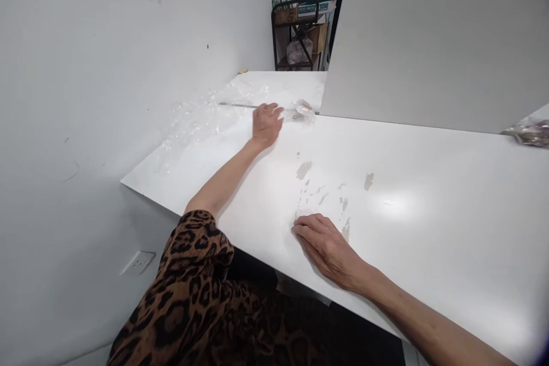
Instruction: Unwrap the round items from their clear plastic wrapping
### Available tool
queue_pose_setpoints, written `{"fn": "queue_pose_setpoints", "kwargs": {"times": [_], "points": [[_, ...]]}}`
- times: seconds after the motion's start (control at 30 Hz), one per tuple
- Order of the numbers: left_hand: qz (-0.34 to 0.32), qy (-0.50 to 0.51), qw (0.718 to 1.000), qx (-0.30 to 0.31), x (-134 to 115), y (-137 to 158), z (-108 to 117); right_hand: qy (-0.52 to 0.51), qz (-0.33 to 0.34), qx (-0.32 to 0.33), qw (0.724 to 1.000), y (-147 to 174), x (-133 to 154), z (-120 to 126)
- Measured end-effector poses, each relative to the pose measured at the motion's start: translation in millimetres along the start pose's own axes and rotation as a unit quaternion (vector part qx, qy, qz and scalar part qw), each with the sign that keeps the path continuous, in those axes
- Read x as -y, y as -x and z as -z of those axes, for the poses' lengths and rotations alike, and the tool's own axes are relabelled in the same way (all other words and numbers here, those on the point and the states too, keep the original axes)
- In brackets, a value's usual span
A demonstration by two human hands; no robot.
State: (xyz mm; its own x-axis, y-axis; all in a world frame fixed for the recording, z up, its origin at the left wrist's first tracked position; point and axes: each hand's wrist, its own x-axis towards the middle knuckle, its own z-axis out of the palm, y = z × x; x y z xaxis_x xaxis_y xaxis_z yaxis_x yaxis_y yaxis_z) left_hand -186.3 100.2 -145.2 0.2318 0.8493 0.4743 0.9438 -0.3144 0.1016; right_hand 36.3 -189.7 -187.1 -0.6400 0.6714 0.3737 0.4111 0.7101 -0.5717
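My left hand (267, 124) reaches across the white table (412, 229) toward its far edge, fingers apart and slightly bent. Just right of those fingertips lies a small crumpled clear plastic bag (304, 111); I cannot tell whether they touch it. My right hand (328, 249) rests near the front edge of the table, its fingers curled together and pointing left. Whatever might be under or between these fingers is hidden, though a faint clear bit shows by the fingertips. Greyish worn patches (304, 170) mark the tabletop beyond my right hand.
Loose clear plastic bags (193, 120) spread along the white wall (86, 68) at the left. A tall grey panel (429, 40) stands at the table's back edge. Another plastic-wrapped bundle (534, 132) lies far right. Behind is a black shelf rack (274, 34) with boxes.
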Motion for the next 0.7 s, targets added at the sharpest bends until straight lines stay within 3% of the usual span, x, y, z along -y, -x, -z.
{"fn": "queue_pose_setpoints", "kwargs": {"times": [0.13, 0.23, 0.33, 0.43, 0.53, 0.6, 0.7], "points": [[-0.087, -0.039, 0.991, 0.09, -59, -43, -25, -0.004, 0.003, 0.002, 1.0, -2, 0, 2], [-0.087, -0.045, 0.988, 0.12, -77, -61, -35, -0.008, 0.001, 0.009, 1.0, -5, 0, 4], [-0.054, -0.025, 0.993, 0.105, -78, -67, -32, -0.013, 0.001, 0.011, 1.0, -7, 0, 5], [-0.02, -0.011, 0.998, 0.064, -78, -63, -13, -0.031, 0.01, -0.002, 0.999, -7, -2, 3], [0.06, 0.128, 0.99, -0.012, -84, -45, 14, -0.08, 0.014, -0.05, 0.995, -8, -9, 0], [0.129, 0.302, 0.944, -0.041, -92, -23, 33, -0.108, -0.002, -0.125, 0.986, -9, -18, 0], [0.221, 0.511, 0.831, -0.017, -107, 23, 55, -0.082, -0.065, -0.27, 0.957, -12, -37, 10]]}}
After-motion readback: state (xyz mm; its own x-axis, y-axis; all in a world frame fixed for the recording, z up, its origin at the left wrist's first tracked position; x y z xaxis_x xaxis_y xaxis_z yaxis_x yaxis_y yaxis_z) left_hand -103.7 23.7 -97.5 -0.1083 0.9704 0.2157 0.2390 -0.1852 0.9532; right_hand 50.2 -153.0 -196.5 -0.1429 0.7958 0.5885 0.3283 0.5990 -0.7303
